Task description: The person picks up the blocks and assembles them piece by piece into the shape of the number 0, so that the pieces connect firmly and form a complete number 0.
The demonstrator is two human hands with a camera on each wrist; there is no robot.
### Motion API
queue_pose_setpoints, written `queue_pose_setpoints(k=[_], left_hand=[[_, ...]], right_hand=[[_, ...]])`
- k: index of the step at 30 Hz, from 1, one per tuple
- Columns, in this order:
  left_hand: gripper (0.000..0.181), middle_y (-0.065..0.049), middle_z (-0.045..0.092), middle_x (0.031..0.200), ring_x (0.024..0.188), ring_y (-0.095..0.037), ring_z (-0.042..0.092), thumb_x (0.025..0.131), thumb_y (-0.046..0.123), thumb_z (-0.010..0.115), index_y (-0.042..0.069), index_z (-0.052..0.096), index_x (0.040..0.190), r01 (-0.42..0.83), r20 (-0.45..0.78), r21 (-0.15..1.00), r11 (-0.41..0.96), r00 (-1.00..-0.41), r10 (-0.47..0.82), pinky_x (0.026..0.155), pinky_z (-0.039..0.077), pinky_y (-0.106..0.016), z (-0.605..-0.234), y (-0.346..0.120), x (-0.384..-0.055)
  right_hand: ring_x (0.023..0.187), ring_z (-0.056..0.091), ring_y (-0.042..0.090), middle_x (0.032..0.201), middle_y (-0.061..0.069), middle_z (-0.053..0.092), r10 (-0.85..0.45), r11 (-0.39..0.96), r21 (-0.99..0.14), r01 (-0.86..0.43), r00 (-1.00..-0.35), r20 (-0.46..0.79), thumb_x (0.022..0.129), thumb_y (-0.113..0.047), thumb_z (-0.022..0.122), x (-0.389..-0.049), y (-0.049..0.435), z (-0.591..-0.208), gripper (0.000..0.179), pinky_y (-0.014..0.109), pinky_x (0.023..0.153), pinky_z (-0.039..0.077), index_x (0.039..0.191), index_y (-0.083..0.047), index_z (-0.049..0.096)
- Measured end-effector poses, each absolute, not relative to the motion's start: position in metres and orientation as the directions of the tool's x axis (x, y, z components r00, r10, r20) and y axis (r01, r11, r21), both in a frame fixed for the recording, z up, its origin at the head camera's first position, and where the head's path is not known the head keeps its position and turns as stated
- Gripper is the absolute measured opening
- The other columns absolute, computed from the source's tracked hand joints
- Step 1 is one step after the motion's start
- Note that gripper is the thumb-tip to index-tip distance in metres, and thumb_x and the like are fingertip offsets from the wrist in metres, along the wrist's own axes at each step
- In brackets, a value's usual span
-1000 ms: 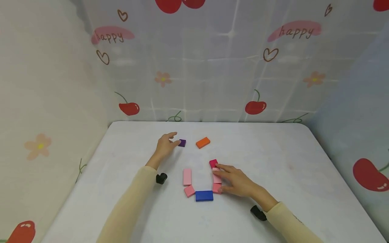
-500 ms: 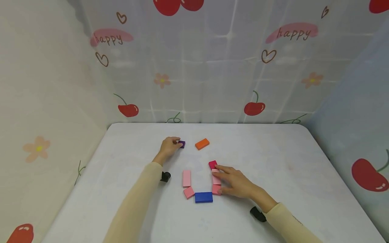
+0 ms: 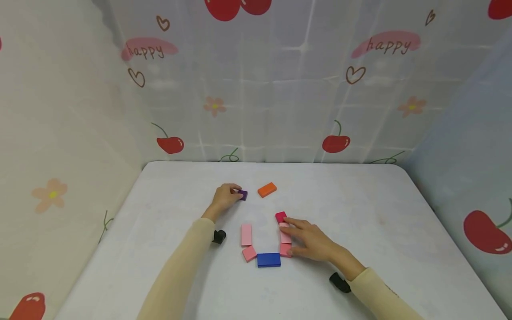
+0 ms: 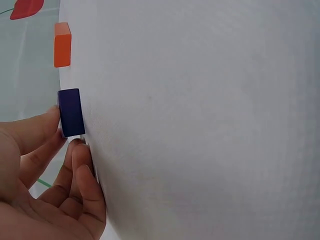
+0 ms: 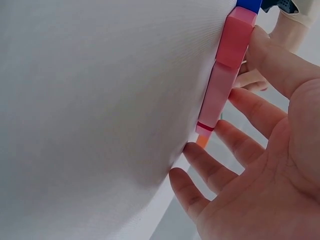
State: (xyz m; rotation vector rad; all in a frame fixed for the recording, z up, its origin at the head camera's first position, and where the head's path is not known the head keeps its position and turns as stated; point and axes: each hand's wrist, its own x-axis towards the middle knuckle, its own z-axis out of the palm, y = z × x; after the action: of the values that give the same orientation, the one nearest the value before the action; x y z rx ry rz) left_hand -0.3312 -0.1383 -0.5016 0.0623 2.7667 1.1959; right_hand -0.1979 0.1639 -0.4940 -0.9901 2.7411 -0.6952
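The left hand (image 3: 226,196) pinches the purple block (image 4: 71,114) between thumb and finger, left of the orange block (image 3: 267,190); fingers cover part of it in the head view. Whether it touches the table (image 3: 352,191) is hard to tell. The right hand (image 3: 310,240) is loosely spread, its fingers at the light pink block (image 5: 219,90) and its thumb at the salmon block (image 5: 236,39), partly hiding both from above. In the right wrist view, the crimson block (image 3: 281,216) is mostly hidden and the blue block (image 3: 269,260) cut off at the top.
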Motion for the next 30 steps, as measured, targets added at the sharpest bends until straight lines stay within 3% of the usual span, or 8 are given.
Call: queue_pose_setpoints(k=[3,11,30], left_hand=[[0.027,-0.013,0.068,0.100,0.089,-0.023,0.058,0.089,0.015,0.069,0.008,0.071,0.115,-0.032,-0.127,0.727,0.686,-0.988,0.088,0.078,0.046,-0.034,-0.499,-0.136,-0.326],[0.026,-0.010,0.066,0.095,0.083,-0.019,0.054,0.090,0.016,0.069,0.009,0.071,0.115,-0.024,-0.142,0.706,0.707,-0.984,0.109,0.069,0.043,-0.026,-0.498,-0.129,-0.309],[0.026,-0.005,0.061,0.079,0.070,-0.016,0.051,0.087,0.015,0.072,0.008,0.070,0.112,0.018,-0.179,0.708,0.706,-0.963,0.203,0.061,0.039,-0.025,-0.491,-0.120,-0.271]], right_hand=[[0.135,0.042,0.040,0.150,0.016,0.043,-0.634,0.677,-0.468,-0.567,-0.773,0.019,0.084,-0.025,0.076,-0.198,0.164,-0.494,0.063,0.062,0.102,0.038,0.141,-0.011,0.053],[0.135,0.041,0.040,0.150,0.016,0.043,-0.636,0.673,-0.476,-0.566,-0.772,0.019,0.084,-0.025,0.076,-0.197,0.164,-0.494,0.063,0.063,0.102,0.038,0.141,-0.011,0.053],[0.136,0.040,0.039,0.151,0.014,0.042,-0.621,0.687,-0.482,-0.544,-0.784,0.000,0.084,-0.027,0.076,-0.198,0.165,-0.495,0.063,0.063,0.102,0.037,0.142,-0.014,0.053]])
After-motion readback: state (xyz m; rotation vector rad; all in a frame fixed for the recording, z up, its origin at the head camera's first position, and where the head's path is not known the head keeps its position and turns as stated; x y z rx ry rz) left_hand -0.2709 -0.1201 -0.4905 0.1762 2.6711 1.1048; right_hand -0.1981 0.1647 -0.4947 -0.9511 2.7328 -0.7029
